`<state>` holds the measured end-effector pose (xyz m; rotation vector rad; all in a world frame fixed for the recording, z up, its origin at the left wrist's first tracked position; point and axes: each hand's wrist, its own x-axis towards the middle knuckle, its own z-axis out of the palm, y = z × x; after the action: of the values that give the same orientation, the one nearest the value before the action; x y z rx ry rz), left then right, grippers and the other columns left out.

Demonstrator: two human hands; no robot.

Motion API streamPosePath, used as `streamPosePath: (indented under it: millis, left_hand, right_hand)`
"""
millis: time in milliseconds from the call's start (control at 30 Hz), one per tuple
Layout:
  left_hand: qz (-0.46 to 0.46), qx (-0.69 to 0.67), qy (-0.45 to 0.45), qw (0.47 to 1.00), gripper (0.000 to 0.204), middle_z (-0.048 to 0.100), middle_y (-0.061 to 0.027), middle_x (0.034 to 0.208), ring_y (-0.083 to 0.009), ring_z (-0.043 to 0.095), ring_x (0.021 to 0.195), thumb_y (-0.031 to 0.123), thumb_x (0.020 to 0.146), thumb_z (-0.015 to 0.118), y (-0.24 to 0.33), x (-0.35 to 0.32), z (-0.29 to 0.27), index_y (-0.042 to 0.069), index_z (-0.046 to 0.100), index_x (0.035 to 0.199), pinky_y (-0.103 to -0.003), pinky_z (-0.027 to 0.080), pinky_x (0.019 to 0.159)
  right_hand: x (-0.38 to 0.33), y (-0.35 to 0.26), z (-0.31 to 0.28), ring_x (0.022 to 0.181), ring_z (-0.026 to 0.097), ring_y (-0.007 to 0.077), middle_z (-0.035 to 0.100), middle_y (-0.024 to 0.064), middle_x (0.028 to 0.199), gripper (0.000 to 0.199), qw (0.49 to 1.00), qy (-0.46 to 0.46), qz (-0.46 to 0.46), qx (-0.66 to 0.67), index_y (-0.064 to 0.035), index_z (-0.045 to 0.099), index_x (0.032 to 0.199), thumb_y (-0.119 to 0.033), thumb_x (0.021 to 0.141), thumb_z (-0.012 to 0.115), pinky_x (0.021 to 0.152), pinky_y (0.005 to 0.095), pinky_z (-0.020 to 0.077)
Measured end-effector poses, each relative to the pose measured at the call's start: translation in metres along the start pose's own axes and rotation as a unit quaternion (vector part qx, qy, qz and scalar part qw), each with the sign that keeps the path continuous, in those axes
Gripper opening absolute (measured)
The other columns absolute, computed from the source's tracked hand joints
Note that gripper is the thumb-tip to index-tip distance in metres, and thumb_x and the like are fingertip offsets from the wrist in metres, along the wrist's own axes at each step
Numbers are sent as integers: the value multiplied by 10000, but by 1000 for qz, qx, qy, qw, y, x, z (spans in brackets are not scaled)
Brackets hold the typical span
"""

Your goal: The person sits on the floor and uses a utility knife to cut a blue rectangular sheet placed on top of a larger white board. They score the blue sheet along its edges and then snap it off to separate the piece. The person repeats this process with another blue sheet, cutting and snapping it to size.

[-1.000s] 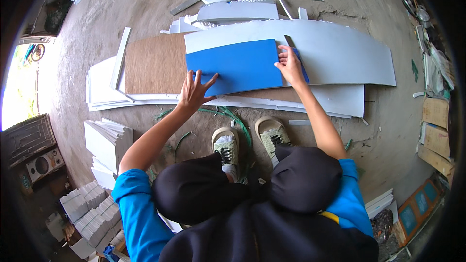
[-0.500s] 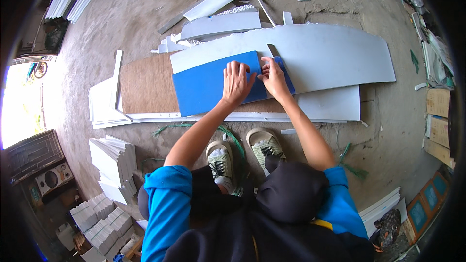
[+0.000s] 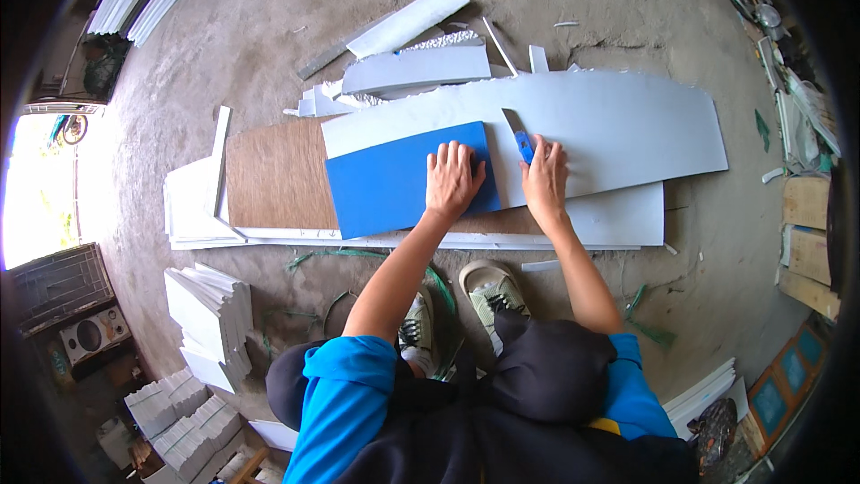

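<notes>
My left hand (image 3: pixel 454 181) rests on a blue rectangular panel (image 3: pixel 381 184), near its right edge, fingers spread and slightly bent, pressing down and holding nothing. Just to the right, my right hand (image 3: pixel 545 181) is closed around the blue handle of a utility knife (image 3: pixel 524 147). The knife's long dark blade points away from me, up and to the left, over the sheet beside the panel's right edge. Under the panel lies a large pale sheet (image 3: pixel 632 125) with a ragged far edge. Beneath both, a brown wooden board (image 3: pixel 278 179) shows at the left.
Pale offcuts (image 3: pixel 417 69) with crumbly edges lie beyond the sheet. A narrow strip (image 3: pixel 219 161) crosses the board's left end. Stacked white pieces (image 3: pixel 210 314) stand at lower left. Green twine (image 3: pixel 345 254) lies near my shoes (image 3: pixel 493 296). Cardboard boxes (image 3: pixel 806 246) line the right side.
My right hand has moved right, away from the panel's edge, and its fingers now wrap the knife handle, which earlier showed along that hand's right side. My left hand stays on the panel, fingers more spread.
</notes>
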<state>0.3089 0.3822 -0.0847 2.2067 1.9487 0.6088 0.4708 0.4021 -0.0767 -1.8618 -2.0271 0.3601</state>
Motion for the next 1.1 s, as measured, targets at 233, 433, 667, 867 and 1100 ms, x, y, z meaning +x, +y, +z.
streamPosePath:
  millis: [233, 433, 667, 867, 1100]
  left_hand:
    - [-1, 18, 13, 1000, 476, 466, -80, 891, -231, 451, 854, 258, 791, 545, 2, 1, -5, 88, 417, 1217, -351, 343, 723]
    - [6, 32, 21, 999, 496, 469, -76, 896, -228, 454, 860, 251, 786, 547, 0, 2, -1, 101, 418, 1241, -353, 346, 724]
    - [0, 22, 23, 1000, 493, 469, -73, 864, -223, 459, 834, 225, 765, 555, 2, 3, 1, 109, 436, 1230, -350, 345, 709]
    - [0, 20, 25, 999, 487, 459, -79, 851, -231, 450, 823, 211, 758, 553, -1, 2, 1, 104, 442, 1220, -350, 341, 701]
    - [-6, 9, 31, 999, 518, 462, -96, 1064, -243, 423, 1013, 228, 778, 543, 3, 3, -4, 123, 408, 1267, -409, 309, 869]
  right_hand:
    - [7, 8, -3, 875, 531, 392, 510, 218, 929, 333, 996, -58, 13, 74, -14, 397, 1078, -148, 814, 549, 709, 452, 455]
    - [-18, -12, -20, 721, 582, 422, 590, 242, 707, 396, 980, -166, 93, 52, -29, 483, 936, -411, 893, 387, 631, 491, 465]
    - [-23, -11, 1, 703, 565, 445, 577, 264, 691, 354, 972, -155, 116, 133, 13, 453, 934, -327, 919, 355, 603, 504, 453]
    - [-12, -33, 3, 741, 561, 445, 562, 309, 768, 242, 973, -152, 73, 160, 88, 374, 1027, -111, 889, 374, 619, 497, 456]
    - [2, -44, 19, 758, 573, 432, 554, 334, 817, 413, 983, -123, -20, 132, 190, 276, 1151, -20, 818, 402, 644, 458, 480]
